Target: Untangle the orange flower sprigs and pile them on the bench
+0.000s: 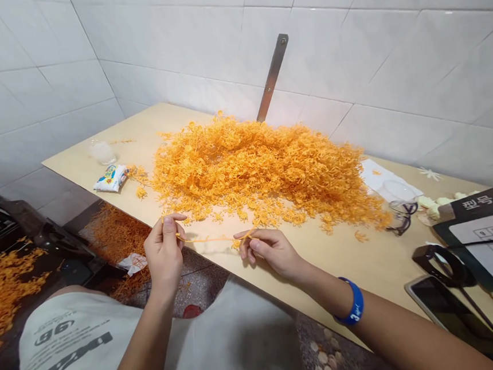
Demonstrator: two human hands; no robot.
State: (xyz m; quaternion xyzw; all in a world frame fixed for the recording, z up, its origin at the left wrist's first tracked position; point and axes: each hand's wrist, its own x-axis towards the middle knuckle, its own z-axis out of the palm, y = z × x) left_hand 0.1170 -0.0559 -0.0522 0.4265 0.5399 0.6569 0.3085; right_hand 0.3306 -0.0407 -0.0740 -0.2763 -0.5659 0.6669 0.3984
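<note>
A thin orange plastic stem (pixel 210 239) stretches between my two hands above the table's front edge. My left hand (pixel 164 247) pinches one end of it between thumb and fingers. At the other end, my right hand (pixel 269 251) is closed on the stem, with small orange bits at its fingertips. Just beyond my hands lies a large heap of orange artificial flowers (pixel 253 167), with loose florets scattered along its near side. A blue wristband (pixel 352 301) circles my right wrist.
On the table (pixel 323 270) are a snack packet (pixel 111 178) and clear container (pixel 102 152) at left, with glasses (pixel 400 217), tape (pixel 442 264), a phone (pixel 444 306) and a dark box (pixel 488 233) at right. A metal bracket (pixel 272 78) rises behind. More orange pieces (pixel 115 237) lie below.
</note>
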